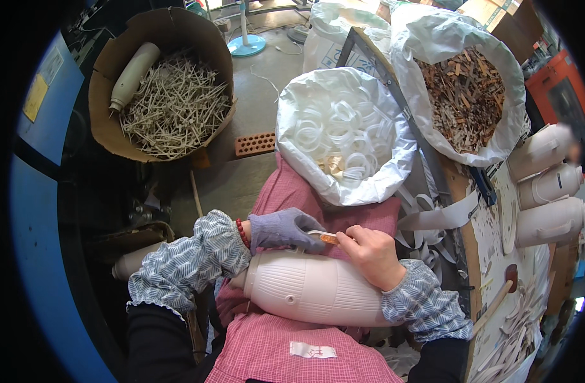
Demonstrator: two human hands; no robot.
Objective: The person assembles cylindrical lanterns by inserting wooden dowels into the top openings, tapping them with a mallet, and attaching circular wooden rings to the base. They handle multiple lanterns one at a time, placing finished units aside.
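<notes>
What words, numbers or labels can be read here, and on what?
Nothing is clearly legible.
White label on the pink apron: red marking, too small.
White sack behind: blue print, partly hidden.
Yellow sheet on the blue panel: too blurred.
Ribbed casing: no visible text.

Apron patch (299, 348): white, with a red mark (315, 352), on my pink checked apron (257, 348); too small for me to read.
Blue panel (64, 102): a yellow label (35, 99) and a white sheet (52, 64), illegible from where I sit.
Standing white sack (324, 39): blue print (366, 64), unreadable to me.
</notes>
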